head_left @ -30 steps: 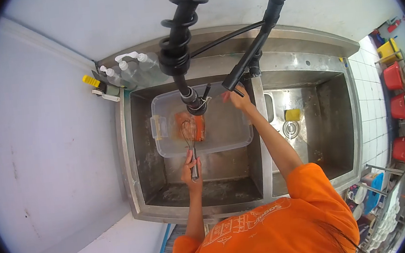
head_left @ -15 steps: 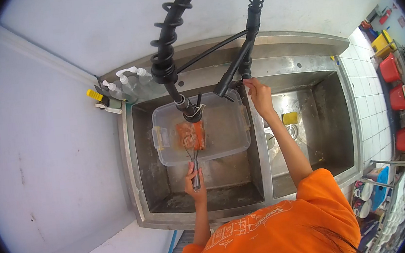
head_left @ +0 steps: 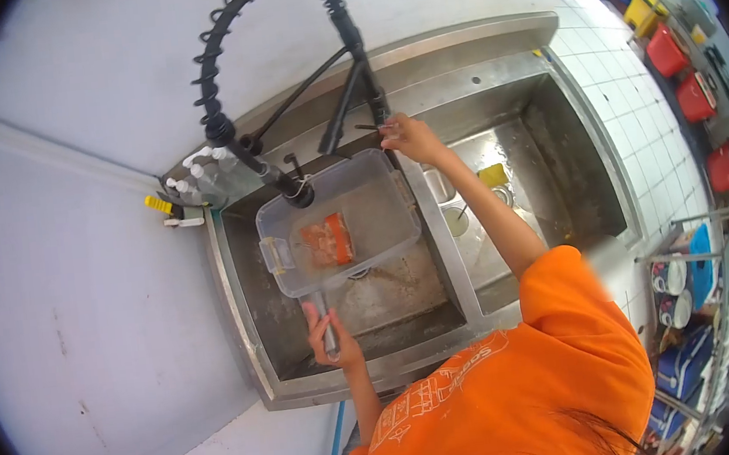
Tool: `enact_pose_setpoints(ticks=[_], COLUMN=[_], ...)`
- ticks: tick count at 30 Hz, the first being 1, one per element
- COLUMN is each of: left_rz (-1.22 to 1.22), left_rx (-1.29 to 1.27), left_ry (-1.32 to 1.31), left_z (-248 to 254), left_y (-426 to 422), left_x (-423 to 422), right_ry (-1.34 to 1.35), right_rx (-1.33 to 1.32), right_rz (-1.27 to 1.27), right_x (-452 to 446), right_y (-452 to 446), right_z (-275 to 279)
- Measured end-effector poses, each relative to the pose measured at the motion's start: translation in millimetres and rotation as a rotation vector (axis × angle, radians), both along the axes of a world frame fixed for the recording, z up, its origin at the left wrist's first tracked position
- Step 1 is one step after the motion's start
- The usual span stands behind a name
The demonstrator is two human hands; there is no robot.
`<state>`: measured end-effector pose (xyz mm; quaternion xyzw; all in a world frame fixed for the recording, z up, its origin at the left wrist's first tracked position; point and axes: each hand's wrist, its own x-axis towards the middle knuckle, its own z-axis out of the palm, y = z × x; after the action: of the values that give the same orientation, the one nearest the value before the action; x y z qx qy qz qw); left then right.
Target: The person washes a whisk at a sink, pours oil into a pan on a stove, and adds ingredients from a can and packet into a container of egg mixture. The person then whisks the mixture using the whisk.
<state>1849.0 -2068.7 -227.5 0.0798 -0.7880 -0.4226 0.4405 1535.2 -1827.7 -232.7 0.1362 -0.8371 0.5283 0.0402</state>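
My left hand (head_left: 333, 343) is closed around the metal handle of a whisk (head_left: 329, 326), held low over the front of the left basin; its wires are blurred. Beyond it, a clear plastic tub (head_left: 386, 245) sits tilted in the left basin, with an orange-and-clear packet (head_left: 328, 240) inside. My right hand (head_left: 410, 140) reaches to the base of the black spring faucet (head_left: 344, 124), its fingers pinched at the small tap lever. The spray head (head_left: 298, 192) hangs above the tub, and I cannot make out any stream of water.
In the right basin (head_left: 542, 158) lie a yellow sponge (head_left: 493, 176) and a round container (head_left: 455, 220) near the drain. Clear pump bottles (head_left: 211, 181) and a yellow-handled brush (head_left: 158, 204) stand at the back left corner. Red bins (head_left: 668, 49) and a metal rack (head_left: 699, 239) are at right.
The view has shifted and turned, so sink and faucet appear further left. The whisk has drawn back from over the packet toward the front of the basin. My right hand stays at the faucet base.
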Motion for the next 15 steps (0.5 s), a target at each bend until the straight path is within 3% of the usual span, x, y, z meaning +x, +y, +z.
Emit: enact_pose_setpoints(ticks=[1,2,3,4,5,7,9,12,13,14,15], left_rz=[0.031,0.015,0.009,0.004,0.057,-0.023,-0.09,-0.123,-0.267,-0.405,-0.428], left_rx=[-0.004,0.001,0.072,0.135,0.075,-0.047,-0.144,-0.112,0.044,0.204,0.2], left_ry=[0.111,0.116,-0.101,-0.32,-0.332,-0.209,-0.133,-0.167,-0.008,0.141,0.138], left_z=[0,3,6,9,10,15,21,54,62,72,86], left_y=[-2,-3,-4,-4,-3,-2,22,84,106,128,153], left_x=[-5,-12,-18,-22,-27,-50,-42,-69,-73,-74,-78], right_ry=[-0.314,-0.451,-0.589,-0.623,-0.653,-0.557,-0.634,-0.649,-0.657,-0.872,-1.058], right_rx=[-0.09,-0.296,-0.504,-0.456,-0.416,0.581,0.561,0.675,0.662,0.351,0.024], right_rz=[0.089,0.135,0.186,0.132,0.077,-0.131,-0.082,-0.218,-0.244,-0.147,-0.043], right_x=[25,46,65,78,90,133,176,237,251,269,285], right_y=[24,48,74,103,131,173,225,240,245,251,262], right_z=[41,54,58,34,6,-3,-44,-31,-9,21,36])
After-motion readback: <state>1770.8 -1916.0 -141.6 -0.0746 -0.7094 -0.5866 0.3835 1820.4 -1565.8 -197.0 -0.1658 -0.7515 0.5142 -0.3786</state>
